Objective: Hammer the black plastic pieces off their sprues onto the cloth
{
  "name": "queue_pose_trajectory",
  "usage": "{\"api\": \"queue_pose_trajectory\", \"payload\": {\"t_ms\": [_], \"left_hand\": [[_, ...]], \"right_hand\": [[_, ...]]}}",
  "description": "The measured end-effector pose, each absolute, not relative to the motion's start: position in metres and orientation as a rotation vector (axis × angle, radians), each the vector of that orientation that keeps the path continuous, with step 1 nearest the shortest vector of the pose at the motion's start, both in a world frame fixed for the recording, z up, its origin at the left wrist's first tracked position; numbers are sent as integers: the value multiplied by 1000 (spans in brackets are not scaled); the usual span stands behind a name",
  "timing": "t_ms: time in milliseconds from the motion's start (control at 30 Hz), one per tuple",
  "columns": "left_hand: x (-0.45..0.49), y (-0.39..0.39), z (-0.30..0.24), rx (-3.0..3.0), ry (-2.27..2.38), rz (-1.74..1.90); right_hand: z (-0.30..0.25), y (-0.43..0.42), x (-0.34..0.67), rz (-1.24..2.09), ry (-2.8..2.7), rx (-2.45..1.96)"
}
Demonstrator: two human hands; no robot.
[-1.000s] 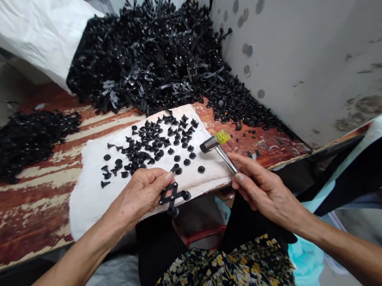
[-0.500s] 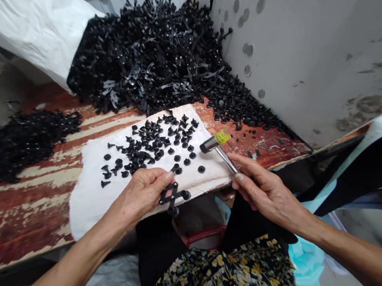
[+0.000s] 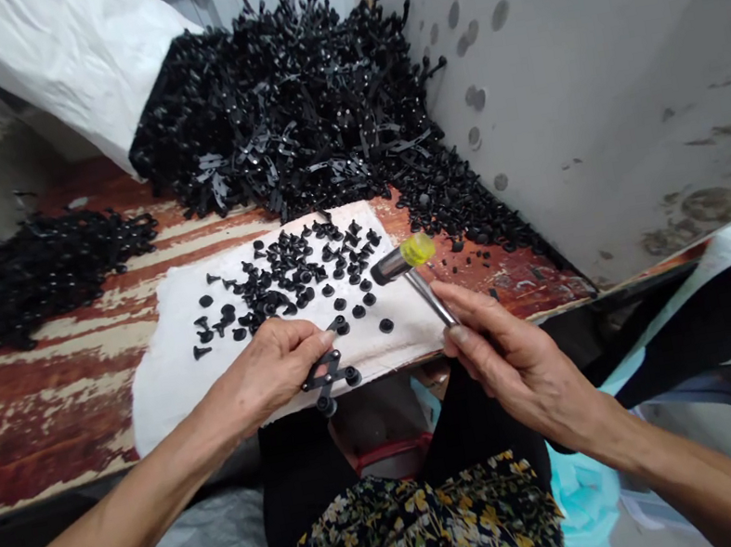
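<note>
My left hand (image 3: 268,374) is closed on a black cross-shaped plastic piece (image 3: 328,376) with round studs, held at the near edge of a white cloth (image 3: 164,375). In my right hand (image 3: 515,360) I grip the metal handle of a small hammer (image 3: 406,264). Its yellow-and-silver head hovers over the cloth's right edge. Several loose black studs (image 3: 295,276) lie scattered over the cloth just beyond my left fingers.
A big heap of black plastic strips (image 3: 300,106) fills the back of the worn red table (image 3: 40,397), and a smaller black pile (image 3: 27,277) lies at the left. A white sack (image 3: 52,65) stands behind. A grey panel (image 3: 583,65) walls off the right.
The hammer head has lifted slightly and shifted left. My right hand has risen with it. The left hand with the black piece has barely moved.
</note>
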State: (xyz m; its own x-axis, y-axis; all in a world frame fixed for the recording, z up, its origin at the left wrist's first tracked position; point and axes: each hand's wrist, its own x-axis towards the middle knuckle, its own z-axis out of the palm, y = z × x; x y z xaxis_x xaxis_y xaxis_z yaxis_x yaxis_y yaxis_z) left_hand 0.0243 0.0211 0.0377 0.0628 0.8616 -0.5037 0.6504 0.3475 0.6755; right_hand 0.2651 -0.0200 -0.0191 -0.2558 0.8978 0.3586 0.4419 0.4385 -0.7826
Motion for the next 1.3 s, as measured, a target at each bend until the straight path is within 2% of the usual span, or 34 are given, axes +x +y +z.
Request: {"api": "queue_pose_trajectory", "payload": {"t_ms": [167, 300, 733, 967, 1100, 1300], "left_hand": [[21, 18, 32, 1397, 1656, 289], [18, 19, 28, 1443, 1629, 303], [17, 19, 28, 1461, 1586, 303], [16, 20, 30, 1478, 1559, 292], [14, 20, 28, 1504, 1547, 318], [9, 28, 30, 1564, 1526, 265]], "right_hand": [[-6, -19, 255, 504, -2122, -893], [-2, -20, 248, 407, -2158, -889], [5, -23, 243, 384, -2299, -1050], [14, -26, 238, 297, -2136, -939], [6, -23, 237, 383, -2310, -1001], [14, -20, 240, 401, -2186, -923]]}}
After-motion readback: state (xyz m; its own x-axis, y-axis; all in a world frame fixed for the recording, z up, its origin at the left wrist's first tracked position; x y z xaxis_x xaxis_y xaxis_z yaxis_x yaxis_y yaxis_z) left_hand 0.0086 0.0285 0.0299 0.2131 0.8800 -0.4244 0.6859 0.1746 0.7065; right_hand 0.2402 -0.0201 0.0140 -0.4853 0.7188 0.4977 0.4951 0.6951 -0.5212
